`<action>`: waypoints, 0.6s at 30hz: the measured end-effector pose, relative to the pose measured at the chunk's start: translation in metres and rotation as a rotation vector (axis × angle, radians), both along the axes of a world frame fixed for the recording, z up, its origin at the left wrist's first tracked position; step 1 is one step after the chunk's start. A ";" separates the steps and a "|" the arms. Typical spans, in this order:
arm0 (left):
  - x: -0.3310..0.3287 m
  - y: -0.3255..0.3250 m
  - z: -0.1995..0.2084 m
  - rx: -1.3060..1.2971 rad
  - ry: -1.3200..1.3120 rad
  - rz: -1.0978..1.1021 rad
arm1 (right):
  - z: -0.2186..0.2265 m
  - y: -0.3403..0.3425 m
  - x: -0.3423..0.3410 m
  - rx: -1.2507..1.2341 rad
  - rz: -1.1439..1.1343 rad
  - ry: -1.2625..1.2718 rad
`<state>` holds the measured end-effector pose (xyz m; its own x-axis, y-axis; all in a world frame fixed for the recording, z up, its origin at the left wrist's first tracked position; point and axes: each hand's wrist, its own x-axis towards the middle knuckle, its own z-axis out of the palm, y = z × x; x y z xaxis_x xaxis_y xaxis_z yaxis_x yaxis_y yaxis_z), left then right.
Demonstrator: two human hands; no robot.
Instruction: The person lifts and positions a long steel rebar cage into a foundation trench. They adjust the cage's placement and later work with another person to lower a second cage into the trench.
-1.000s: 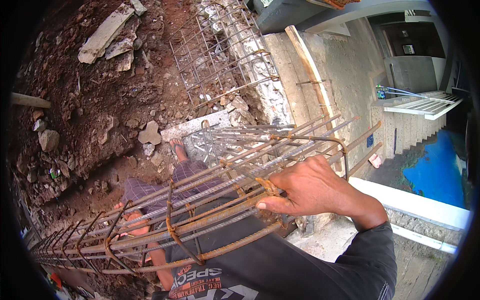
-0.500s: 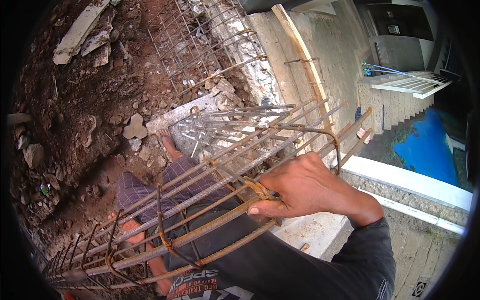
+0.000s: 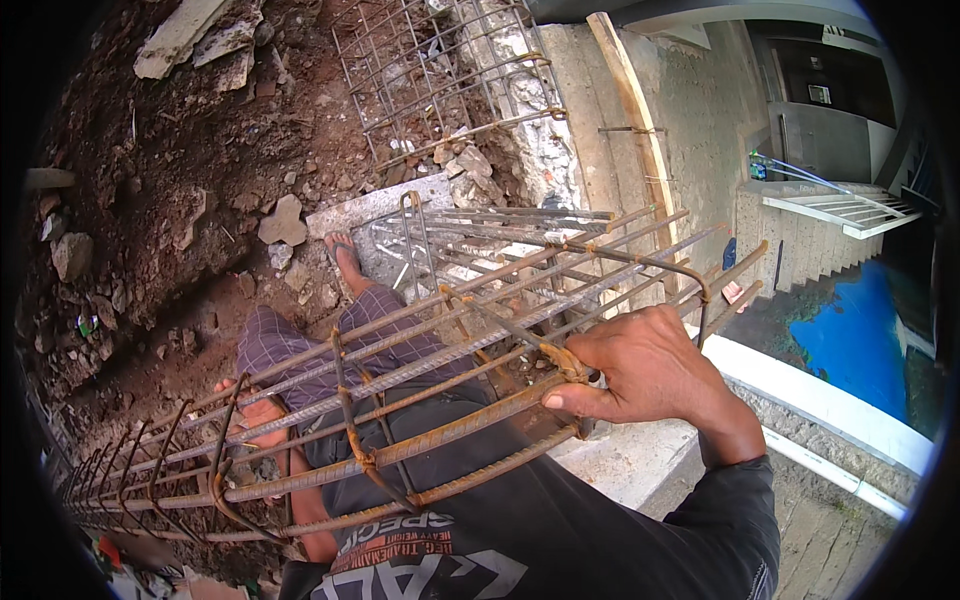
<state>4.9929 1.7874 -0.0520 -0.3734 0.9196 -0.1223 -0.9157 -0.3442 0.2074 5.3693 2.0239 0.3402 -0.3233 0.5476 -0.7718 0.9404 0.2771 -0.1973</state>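
Observation:
A long, rusty rebar cage [image 3: 450, 430] slants across my lap, its bars tied by bent stirrups. My right hand [image 3: 645, 365] is closed on a bar near the cage's upper right end, thumb pressed along it beside a rusty tied joint. Beyond the bars at the lower left, my left hand [image 3: 262, 418] shows palm up with fingers stretched out; bars and a stirrup cross in front and partly hide it. Whether that palm bears the cage is unclear.
Rebar rods [image 3: 540, 216] lie beyond the cage near a concrete slab [image 3: 380, 203], my sandalled foot [image 3: 347, 262] beside it. Farther off stand a rebar mesh [image 3: 470, 138] and a wooden plank [image 3: 632, 90]. Rubble and soil lie left; a drop with blue sheeting [image 3: 850, 340] lies right.
My view has shifted, so the surroundings appear farther right and slightly higher. My left hand has risen a little behind the bars and shows more palm. My right hand keeps its grip.

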 end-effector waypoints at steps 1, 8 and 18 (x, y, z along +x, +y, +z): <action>0.001 0.000 -0.001 0.032 0.001 -0.003 | 0.000 0.001 0.001 -0.031 -0.001 -0.007; 0.010 -0.010 -0.022 -0.207 0.003 0.098 | -0.039 0.024 0.003 -0.126 0.030 -0.061; -0.002 -0.006 -0.059 -0.110 -0.091 0.051 | -0.078 0.035 0.000 -0.122 -0.048 0.060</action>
